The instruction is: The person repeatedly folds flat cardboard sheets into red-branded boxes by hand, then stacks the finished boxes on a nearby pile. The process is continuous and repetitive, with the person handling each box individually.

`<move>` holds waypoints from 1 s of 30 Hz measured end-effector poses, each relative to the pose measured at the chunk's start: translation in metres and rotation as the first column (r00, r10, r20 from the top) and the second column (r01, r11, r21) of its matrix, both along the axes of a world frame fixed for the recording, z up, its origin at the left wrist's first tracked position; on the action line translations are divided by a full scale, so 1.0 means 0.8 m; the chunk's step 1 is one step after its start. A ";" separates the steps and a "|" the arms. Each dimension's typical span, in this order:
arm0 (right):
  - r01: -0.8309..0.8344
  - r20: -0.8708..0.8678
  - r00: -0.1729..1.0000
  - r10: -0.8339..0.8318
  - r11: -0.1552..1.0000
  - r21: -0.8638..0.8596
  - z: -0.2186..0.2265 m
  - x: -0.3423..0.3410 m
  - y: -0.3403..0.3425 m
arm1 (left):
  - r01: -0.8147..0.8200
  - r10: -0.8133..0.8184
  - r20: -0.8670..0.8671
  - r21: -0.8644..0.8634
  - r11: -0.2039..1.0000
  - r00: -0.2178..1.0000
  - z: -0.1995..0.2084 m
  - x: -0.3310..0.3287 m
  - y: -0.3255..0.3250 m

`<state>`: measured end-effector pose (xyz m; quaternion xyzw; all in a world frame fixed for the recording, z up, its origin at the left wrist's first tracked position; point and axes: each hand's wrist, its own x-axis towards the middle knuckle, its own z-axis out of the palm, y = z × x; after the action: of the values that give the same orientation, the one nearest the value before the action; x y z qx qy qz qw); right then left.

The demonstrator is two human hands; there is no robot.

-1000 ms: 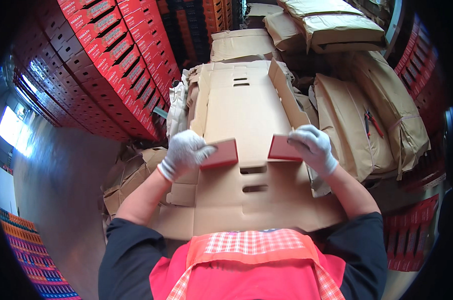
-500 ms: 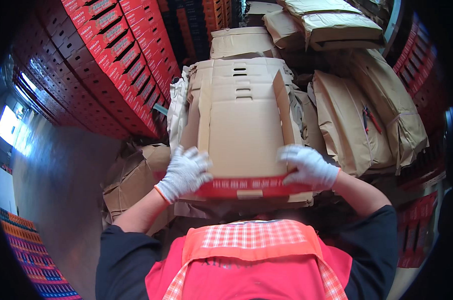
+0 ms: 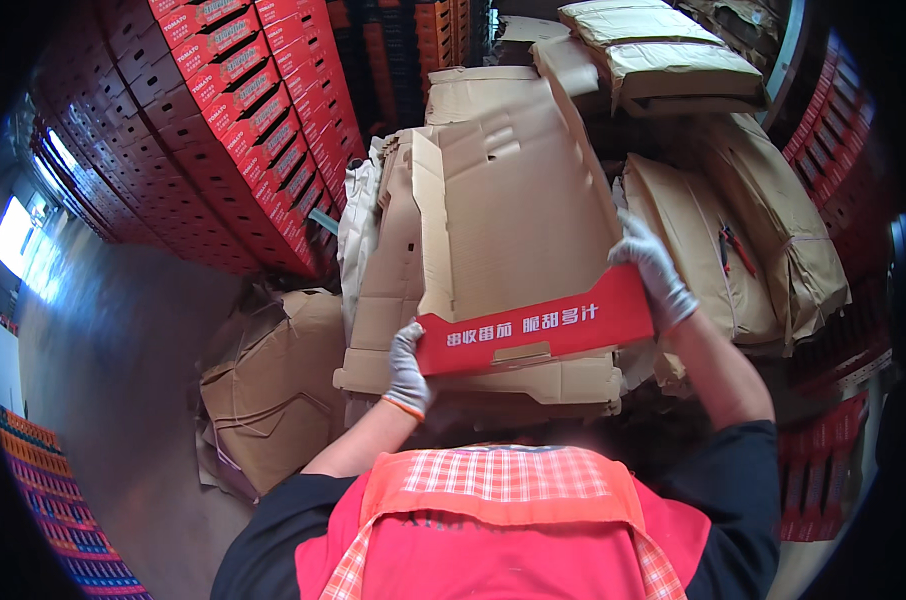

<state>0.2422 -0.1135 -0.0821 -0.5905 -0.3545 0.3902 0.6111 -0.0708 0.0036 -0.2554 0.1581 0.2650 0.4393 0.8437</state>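
A partly folded cardboard box (image 3: 528, 225) is raised at a tilt in front of me, its red near panel standing up and its long side walls folded upward. My left hand (image 3: 409, 370), in a white knit glove, is closed at the near left corner of the red panel. At the near right corner my gloved right hand (image 3: 655, 268) grips the side wall and panel end, higher than the left. Fingers of both hands are partly hidden behind the cardboard. Under the box lies a stack of flat cardboard blanks (image 3: 378, 300), brown side up.
Red crates (image 3: 243, 110) stand in tall stacks at the left. Paper-wrapped bundles (image 3: 688, 240) lie to the right, with red-handled pliers (image 3: 739, 252) on one. Another wrapped bundle (image 3: 278, 375) sits at lower left beside the grey floor (image 3: 138, 380). More bundles (image 3: 673, 60) are piled behind.
The box has lifted off the stack and turned, its far end swinging right. My right hand has moved up and right; my left hand has shifted to the panel's near left corner.
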 end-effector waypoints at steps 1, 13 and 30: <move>-0.091 0.107 0.991 0.079 0.989 0.113 0.041 -0.011 0.008 | 0.106 -0.106 0.001 -0.118 0.987 0.994 -0.001 0.012 -0.017; -0.114 0.955 0.166 -0.246 0.957 0.267 0.125 -0.130 0.071 | 0.808 0.422 -0.694 0.548 -0.216 0.583 0.137 0.028 -0.084; 0.059 0.933 0.351 -0.077 0.996 0.061 0.142 -0.034 0.043 | 0.866 0.635 -0.592 0.391 -0.314 0.497 0.336 0.106 0.034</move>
<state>0.2153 -0.0790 0.0314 -0.7166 -0.6173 -0.0430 0.3218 0.0143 0.0305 0.0136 0.9757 0.1160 0.1466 0.1142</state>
